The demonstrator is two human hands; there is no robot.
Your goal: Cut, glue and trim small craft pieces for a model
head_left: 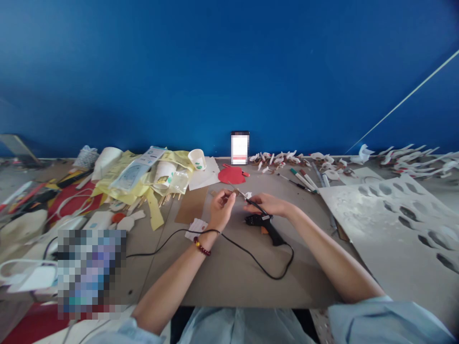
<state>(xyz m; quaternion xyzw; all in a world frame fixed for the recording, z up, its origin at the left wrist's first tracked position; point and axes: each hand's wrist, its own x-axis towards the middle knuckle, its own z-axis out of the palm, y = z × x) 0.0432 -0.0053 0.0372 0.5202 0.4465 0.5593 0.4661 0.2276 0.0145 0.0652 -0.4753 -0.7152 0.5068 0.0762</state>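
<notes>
My left hand (222, 205), a beaded bracelet at its wrist, has thumb and fingers pinched together near the middle of the table. What they hold is too small to make out. Just to its right, my right hand (267, 204) is closed around a slim tool (255, 205) with a dark handle and a thin metal end pointing at the left fingertips. Its exact kind is unclear. A small white piece (248, 195) shows by the right fingers. Below the right hand lies a black hot glue gun (269, 228), its cord (251, 262) looping left under my left wrist.
A red paper shape (232, 175) and a propped phone (240, 148) are ahead. Small white figures (278, 158) line the back. Markers (303, 179) lie right, beside a white board with holes (401, 229). Paper cups (197, 160), yellow paper (156, 210) and clutter fill the left.
</notes>
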